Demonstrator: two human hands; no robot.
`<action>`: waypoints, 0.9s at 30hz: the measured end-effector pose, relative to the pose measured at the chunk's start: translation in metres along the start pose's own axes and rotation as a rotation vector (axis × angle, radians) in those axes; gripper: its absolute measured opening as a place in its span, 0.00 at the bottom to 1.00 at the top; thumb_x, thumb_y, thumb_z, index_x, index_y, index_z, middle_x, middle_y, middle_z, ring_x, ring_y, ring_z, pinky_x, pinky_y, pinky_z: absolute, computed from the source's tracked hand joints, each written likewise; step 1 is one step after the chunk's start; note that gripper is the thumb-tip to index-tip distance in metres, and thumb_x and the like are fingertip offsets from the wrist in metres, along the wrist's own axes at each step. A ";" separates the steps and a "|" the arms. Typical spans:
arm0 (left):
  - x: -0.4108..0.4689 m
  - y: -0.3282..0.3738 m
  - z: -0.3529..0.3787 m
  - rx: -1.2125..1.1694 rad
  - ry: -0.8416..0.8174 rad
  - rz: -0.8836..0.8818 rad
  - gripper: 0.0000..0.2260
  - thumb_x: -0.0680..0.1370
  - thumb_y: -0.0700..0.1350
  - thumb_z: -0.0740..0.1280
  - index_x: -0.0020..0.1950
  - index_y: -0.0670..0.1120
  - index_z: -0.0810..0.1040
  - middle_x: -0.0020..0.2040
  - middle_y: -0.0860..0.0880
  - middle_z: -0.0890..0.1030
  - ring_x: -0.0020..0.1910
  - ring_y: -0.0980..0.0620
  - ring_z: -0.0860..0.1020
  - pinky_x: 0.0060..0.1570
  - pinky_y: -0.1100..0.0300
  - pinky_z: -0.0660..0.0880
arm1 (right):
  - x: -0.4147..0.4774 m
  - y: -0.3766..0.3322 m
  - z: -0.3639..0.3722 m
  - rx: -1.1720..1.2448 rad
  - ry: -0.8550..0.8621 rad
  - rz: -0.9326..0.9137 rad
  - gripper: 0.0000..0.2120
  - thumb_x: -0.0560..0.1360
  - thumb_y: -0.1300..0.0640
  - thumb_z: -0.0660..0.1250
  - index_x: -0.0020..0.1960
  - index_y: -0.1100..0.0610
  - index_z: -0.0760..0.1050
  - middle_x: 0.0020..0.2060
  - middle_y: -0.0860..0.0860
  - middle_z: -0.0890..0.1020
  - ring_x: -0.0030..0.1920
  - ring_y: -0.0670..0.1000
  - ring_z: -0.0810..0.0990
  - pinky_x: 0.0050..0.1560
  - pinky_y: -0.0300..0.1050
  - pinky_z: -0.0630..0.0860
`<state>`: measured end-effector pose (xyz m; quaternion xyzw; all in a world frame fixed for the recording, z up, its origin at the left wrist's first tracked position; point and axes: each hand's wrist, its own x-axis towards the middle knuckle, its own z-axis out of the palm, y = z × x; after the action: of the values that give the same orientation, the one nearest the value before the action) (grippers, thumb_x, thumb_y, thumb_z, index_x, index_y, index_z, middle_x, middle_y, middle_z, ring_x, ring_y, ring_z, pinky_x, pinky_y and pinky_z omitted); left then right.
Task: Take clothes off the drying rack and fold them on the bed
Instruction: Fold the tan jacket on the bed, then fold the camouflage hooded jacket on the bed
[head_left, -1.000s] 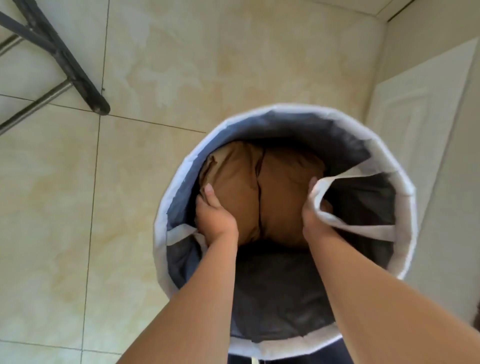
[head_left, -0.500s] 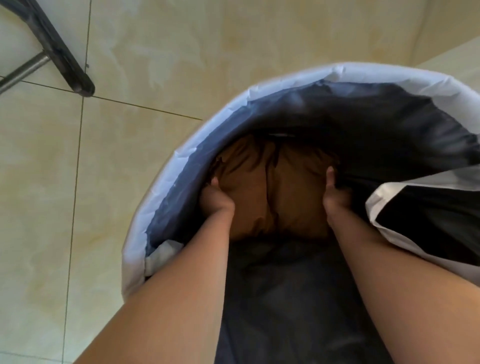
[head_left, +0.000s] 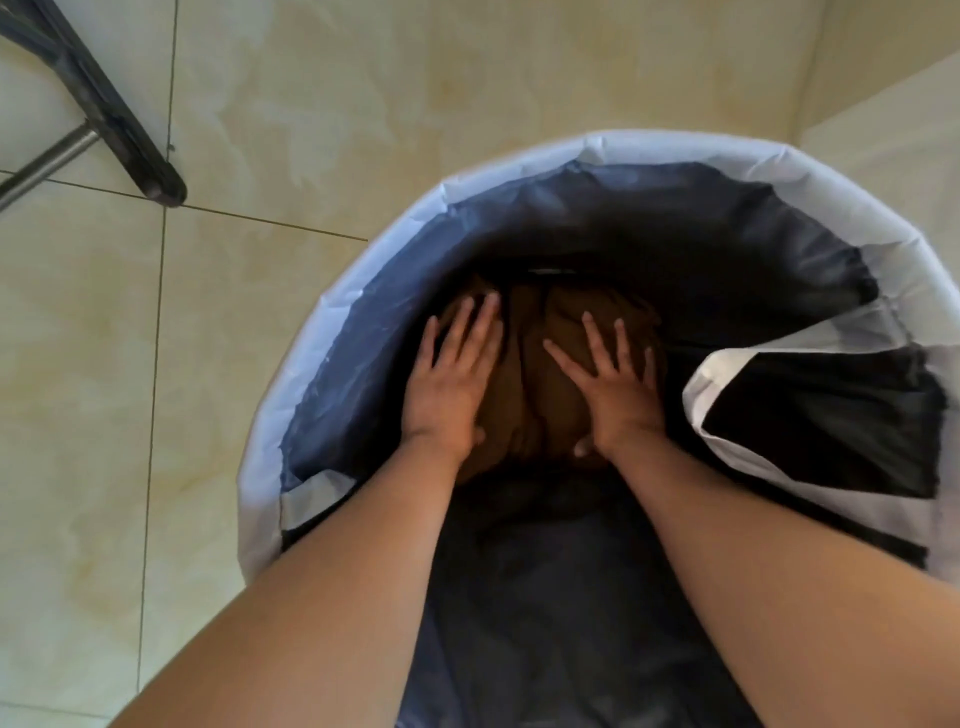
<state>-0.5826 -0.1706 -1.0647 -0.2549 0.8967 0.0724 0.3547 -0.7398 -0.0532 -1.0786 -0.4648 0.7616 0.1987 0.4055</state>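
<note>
Both arms are reached down into the laundry basket (head_left: 304, 374). The left hand (head_left: 452, 389) and right hand (head_left: 618, 400) are laid flat, fingers straight and spread, upon the brown garment (head_left: 535, 395), which is bundled deep inside the basket.

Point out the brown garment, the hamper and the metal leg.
brown garment (head_left: 537, 395): head view, its middle crease.
hamper (head_left: 288, 400): head view, white rim, left side.
metal leg (head_left: 137, 156): head view, dark bar near its foot.
</note>
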 end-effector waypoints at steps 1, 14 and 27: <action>0.006 -0.008 0.005 -0.010 -0.079 -0.044 0.55 0.70 0.59 0.72 0.78 0.43 0.35 0.75 0.43 0.28 0.75 0.45 0.31 0.72 0.49 0.32 | 0.005 0.010 0.000 0.014 -0.024 0.000 0.63 0.59 0.47 0.81 0.75 0.36 0.37 0.75 0.50 0.30 0.75 0.60 0.31 0.74 0.58 0.41; 0.051 -0.008 0.063 0.061 -0.333 -0.120 0.38 0.81 0.44 0.60 0.77 0.40 0.34 0.76 0.39 0.32 0.76 0.42 0.33 0.72 0.53 0.32 | 0.038 0.041 0.044 -0.006 0.058 0.005 0.65 0.60 0.49 0.80 0.68 0.29 0.28 0.68 0.43 0.20 0.71 0.51 0.24 0.74 0.58 0.51; -0.069 -0.006 -0.050 -0.893 -0.176 -0.531 0.30 0.76 0.44 0.68 0.75 0.39 0.60 0.70 0.38 0.67 0.69 0.39 0.69 0.67 0.47 0.68 | -0.089 -0.038 -0.051 0.840 0.158 0.376 0.24 0.77 0.61 0.64 0.72 0.57 0.67 0.67 0.59 0.74 0.67 0.58 0.72 0.67 0.45 0.66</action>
<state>-0.5667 -0.1635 -0.9806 -0.5928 0.6497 0.3761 0.2916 -0.7077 -0.0579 -0.9746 -0.1281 0.8757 -0.0928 0.4561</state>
